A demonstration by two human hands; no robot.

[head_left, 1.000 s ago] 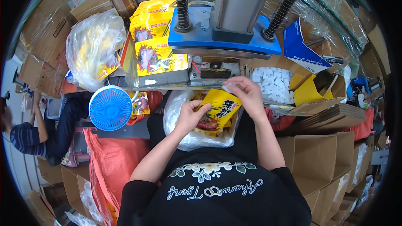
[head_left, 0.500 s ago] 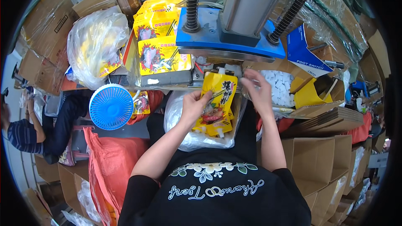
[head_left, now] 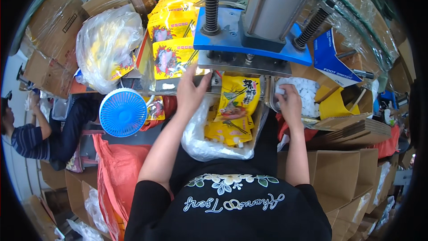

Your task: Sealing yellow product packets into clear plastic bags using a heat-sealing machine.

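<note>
My left hand [head_left: 191, 90] is open with its fingers stretched out, touching or just over the front edge of a stack of flat yellow pouches [head_left: 171, 60]. My right hand [head_left: 290, 105] pinches a small white piece [head_left: 280, 90] between thumb and fingers, beside a tray of similar white pieces [head_left: 302, 93]. Between my hands a filled yellow pouch [head_left: 240, 96] lies under the front of a blue press [head_left: 249, 47]. Its lower end rests on more yellow pouches [head_left: 225, 133] in a box lined with clear plastic [head_left: 196, 143] on my lap.
A blue fan [head_left: 122, 112] stands left of my left arm, with a clear bag of yellow pouches [head_left: 109, 49] behind it. A red sack [head_left: 120, 169] sits lower left. Cardboard boxes [head_left: 334, 169] stand at right. Another person [head_left: 31, 138] sits at far left.
My left hand has let go of the yellow pouch and moved up and left to the flat stack. My right hand has come down to the white pieces and taken one. The pouch lies in place.
</note>
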